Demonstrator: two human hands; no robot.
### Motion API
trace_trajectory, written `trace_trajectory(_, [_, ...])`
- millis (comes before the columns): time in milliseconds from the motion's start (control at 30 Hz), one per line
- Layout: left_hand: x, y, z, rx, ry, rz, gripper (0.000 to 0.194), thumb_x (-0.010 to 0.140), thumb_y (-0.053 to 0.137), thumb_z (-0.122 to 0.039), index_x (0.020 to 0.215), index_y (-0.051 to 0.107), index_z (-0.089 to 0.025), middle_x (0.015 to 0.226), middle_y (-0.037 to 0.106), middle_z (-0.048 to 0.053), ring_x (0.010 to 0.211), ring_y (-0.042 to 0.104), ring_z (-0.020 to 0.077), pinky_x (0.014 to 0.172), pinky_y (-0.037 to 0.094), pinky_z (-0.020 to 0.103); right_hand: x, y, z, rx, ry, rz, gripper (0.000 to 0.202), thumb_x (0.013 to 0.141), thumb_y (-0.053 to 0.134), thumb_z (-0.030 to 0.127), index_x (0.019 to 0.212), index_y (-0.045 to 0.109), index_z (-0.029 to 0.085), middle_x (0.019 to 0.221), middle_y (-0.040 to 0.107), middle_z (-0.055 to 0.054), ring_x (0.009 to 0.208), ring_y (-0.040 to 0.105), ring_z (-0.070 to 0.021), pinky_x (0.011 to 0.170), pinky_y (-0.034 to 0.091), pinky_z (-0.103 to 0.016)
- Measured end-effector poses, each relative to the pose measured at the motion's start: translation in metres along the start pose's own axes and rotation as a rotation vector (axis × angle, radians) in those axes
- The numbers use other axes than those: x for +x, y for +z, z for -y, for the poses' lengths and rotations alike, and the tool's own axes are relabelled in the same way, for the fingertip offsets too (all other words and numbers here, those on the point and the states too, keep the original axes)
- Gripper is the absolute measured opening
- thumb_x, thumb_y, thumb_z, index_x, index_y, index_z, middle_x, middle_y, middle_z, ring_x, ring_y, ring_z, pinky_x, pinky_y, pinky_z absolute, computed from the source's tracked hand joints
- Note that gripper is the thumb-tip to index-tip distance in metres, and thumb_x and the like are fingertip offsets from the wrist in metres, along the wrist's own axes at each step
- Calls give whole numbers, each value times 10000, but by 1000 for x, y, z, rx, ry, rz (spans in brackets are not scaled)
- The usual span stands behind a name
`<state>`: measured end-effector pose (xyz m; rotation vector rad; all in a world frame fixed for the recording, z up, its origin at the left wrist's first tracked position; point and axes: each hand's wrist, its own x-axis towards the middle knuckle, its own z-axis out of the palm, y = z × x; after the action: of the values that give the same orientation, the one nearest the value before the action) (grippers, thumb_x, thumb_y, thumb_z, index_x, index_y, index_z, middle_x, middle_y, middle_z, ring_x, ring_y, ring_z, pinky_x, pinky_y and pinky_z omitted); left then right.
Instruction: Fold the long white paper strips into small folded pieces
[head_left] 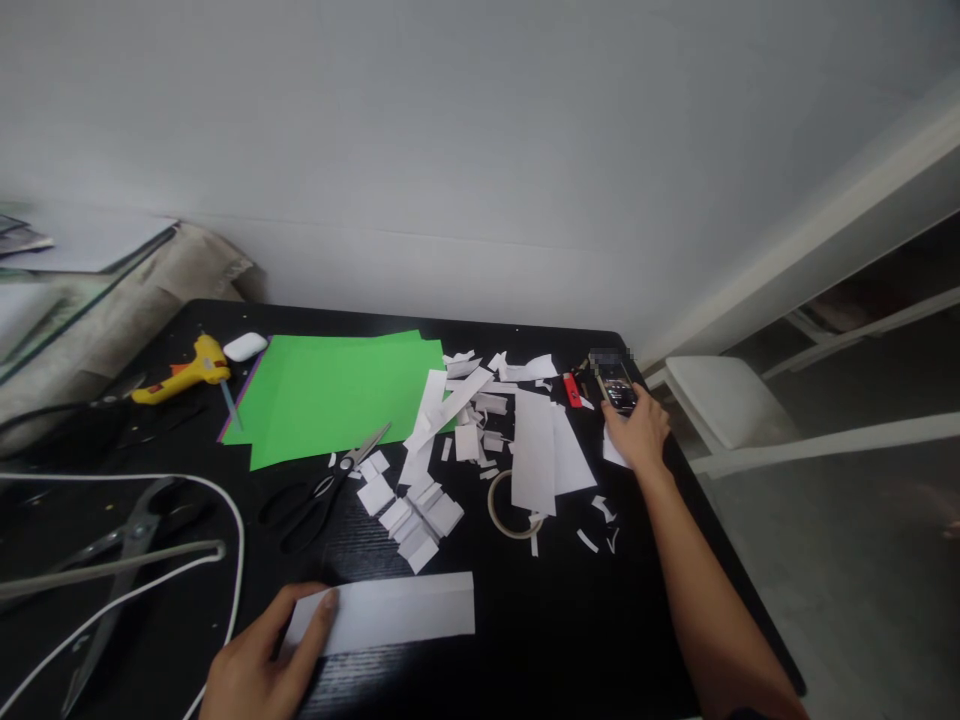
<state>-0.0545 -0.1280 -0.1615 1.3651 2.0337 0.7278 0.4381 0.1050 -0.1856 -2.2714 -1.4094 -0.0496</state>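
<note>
My left hand [266,660] grips the left end of a folded white paper strip [405,612] at the table's front, thumb on top. At the right back edge, my right hand [639,425] has its fingers around the lower end of a phone [618,385] with a lit screen. Between the hands lie cut and folded white paper pieces [421,525], larger white strips [534,450] and a roll of tape [495,510] partly under them. Black-handled scissors [346,464] rest left of the folded pieces. A red lighter [572,390] is just left of the phone.
Green sheets [337,390] cover the back left, beside a yellow glue gun [187,372] and a white case [246,347]. Larger shears [135,540] and a white cable [238,540] lie at the left. A white stool [724,400] stands beyond the table's right edge.
</note>
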Motion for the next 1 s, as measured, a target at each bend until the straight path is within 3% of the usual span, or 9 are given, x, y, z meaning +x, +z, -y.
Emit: trace_trajectory(1000, [0, 0, -2, 14, 19, -12, 429, 862, 599, -645, 920, 738, -243, 699, 723, -45, 463, 579, 130, 581, 499, 225, 0, 1, 1, -1, -1, -1, 671, 892, 536, 509, 1438, 489, 122, 1418, 552, -256, 1303, 459, -452, 1076, 354, -599])
